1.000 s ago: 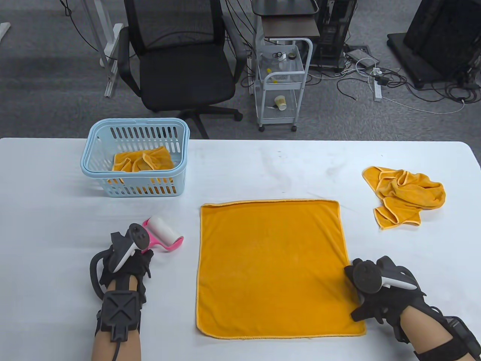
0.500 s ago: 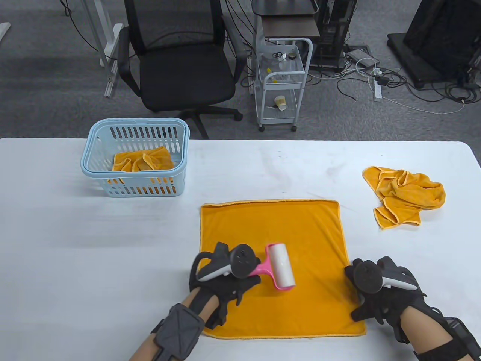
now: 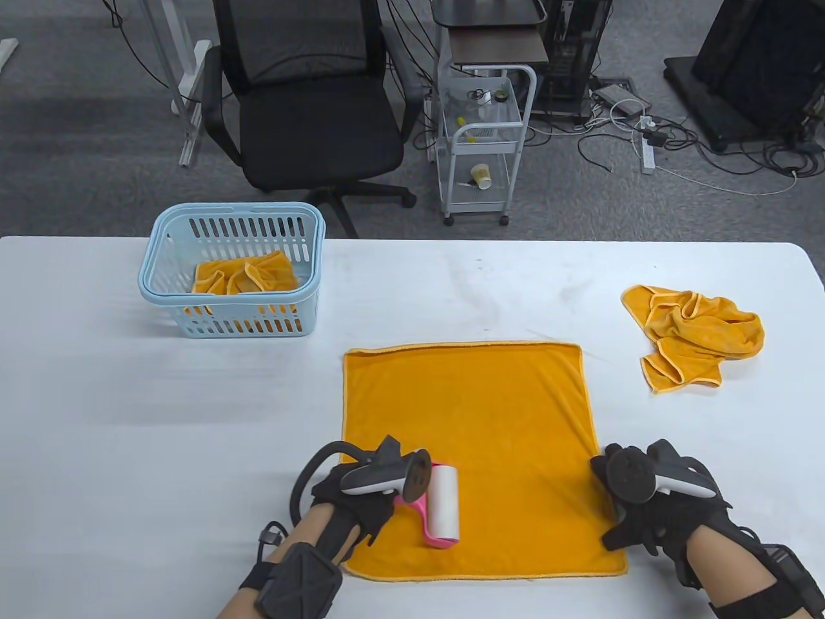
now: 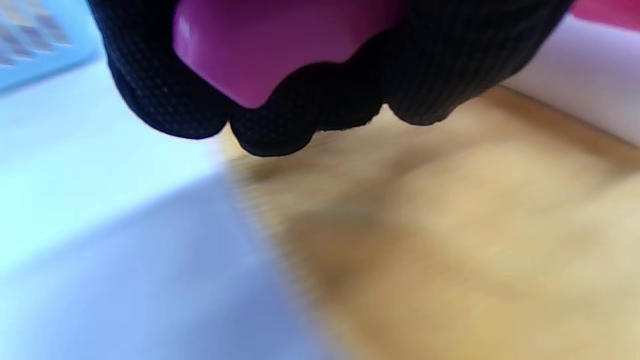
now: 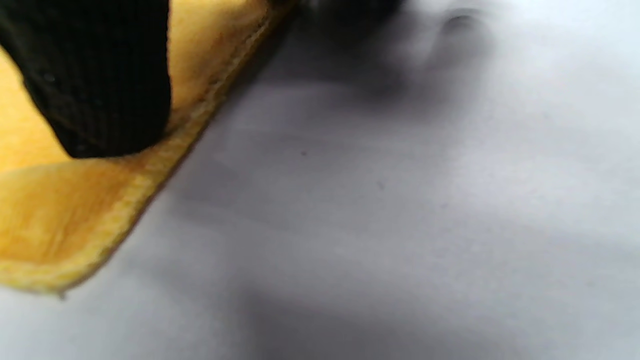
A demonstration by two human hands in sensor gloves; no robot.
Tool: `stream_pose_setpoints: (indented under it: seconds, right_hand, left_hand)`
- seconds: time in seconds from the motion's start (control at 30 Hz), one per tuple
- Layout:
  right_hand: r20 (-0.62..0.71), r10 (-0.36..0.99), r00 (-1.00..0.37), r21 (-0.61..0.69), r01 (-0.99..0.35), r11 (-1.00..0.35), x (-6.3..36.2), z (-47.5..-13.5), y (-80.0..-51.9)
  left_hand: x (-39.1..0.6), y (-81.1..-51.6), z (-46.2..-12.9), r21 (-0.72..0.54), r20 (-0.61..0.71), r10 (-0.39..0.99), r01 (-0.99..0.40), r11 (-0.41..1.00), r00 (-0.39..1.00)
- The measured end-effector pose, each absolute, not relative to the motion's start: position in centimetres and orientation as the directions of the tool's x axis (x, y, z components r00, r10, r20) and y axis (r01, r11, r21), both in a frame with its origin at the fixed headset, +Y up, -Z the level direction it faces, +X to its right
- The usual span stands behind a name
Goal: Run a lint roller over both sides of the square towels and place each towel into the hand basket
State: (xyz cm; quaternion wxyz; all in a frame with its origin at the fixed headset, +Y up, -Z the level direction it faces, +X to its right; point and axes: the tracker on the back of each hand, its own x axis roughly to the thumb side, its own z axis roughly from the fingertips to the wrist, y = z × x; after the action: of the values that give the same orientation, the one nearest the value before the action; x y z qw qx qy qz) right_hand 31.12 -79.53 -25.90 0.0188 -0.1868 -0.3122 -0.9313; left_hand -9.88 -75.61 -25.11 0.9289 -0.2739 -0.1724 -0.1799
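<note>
An orange square towel (image 3: 470,445) lies flat at the table's front middle. My left hand (image 3: 361,500) grips the pink handle (image 4: 260,45) of the lint roller (image 3: 443,506), whose white roll lies on the towel's near left part. My right hand (image 3: 644,509) presses on the towel's near right corner, one fingertip (image 5: 100,85) on the towel (image 5: 60,210) by its hem. A second orange towel (image 3: 693,335) lies crumpled at the right. The light blue hand basket (image 3: 232,267) at the back left holds another orange towel (image 3: 248,274).
An office chair (image 3: 309,97) and a small white cart (image 3: 483,142) stand on the floor beyond the table's far edge. Cables lie on the floor at the back right.
My left hand took the lint roller from the bare table left of the towel onto the towel, then drew it toward the near left part. The right hand stayed on its corner.
</note>
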Motion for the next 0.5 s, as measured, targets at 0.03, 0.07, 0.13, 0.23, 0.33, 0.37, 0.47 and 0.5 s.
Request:
stream_pose_setpoints:
  seconds: [0.03, 0.07, 0.13, 0.23, 0.33, 0.37, 0.47, 0.5]
  right_hand:
    - [0.360, 0.078, -0.930, 0.572, 0.154, -0.806, 31.1, -25.9, -79.5]
    - [0.361, 0.075, -0.929, 0.571, 0.157, -0.806, 31.0, -25.9, -79.5]
    - [0.362, 0.071, -0.930, 0.569, 0.160, -0.807, 31.0, -25.9, -79.5]
    - [0.362, 0.072, -0.930, 0.569, 0.159, -0.807, 31.0, -25.9, -79.5]
    - [0.361, 0.070, -0.930, 0.568, 0.159, -0.808, 31.0, -25.9, -79.5]
    - [0.361, 0.070, -0.930, 0.568, 0.159, -0.808, 31.0, -25.9, -79.5]
    - [0.359, 0.067, -0.931, 0.567, 0.160, -0.808, 31.0, -25.9, -79.5]
    - [0.358, 0.068, -0.931, 0.567, 0.160, -0.808, 31.0, -25.9, -79.5]
  left_hand:
    - [-11.1, -75.4, -25.0, -0.439, 0.408, -0.287, 0.462, 0.770, 0.867]
    - [-12.6, -75.2, -24.9, -0.445, 0.387, -0.321, 0.480, 0.756, 0.864]
    - [-14.3, -74.9, -24.7, -0.462, 0.354, -0.342, 0.481, 0.745, 0.871]
    - [-15.1, -74.2, -24.9, -0.501, 0.335, -0.199, 0.353, 0.790, 0.921]
    - [-12.2, -73.8, -25.7, -0.466, 0.371, -0.067, 0.248, 0.849, 0.926]
    - [-11.0, -73.7, -26.0, -0.454, 0.384, -0.031, 0.218, 0.864, 0.923]
    - [-6.2, -74.1, -27.0, -0.438, 0.450, 0.065, 0.157, 0.885, 0.891]
    - [-5.0, -74.3, -27.2, -0.431, 0.464, 0.078, 0.147, 0.890, 0.883]
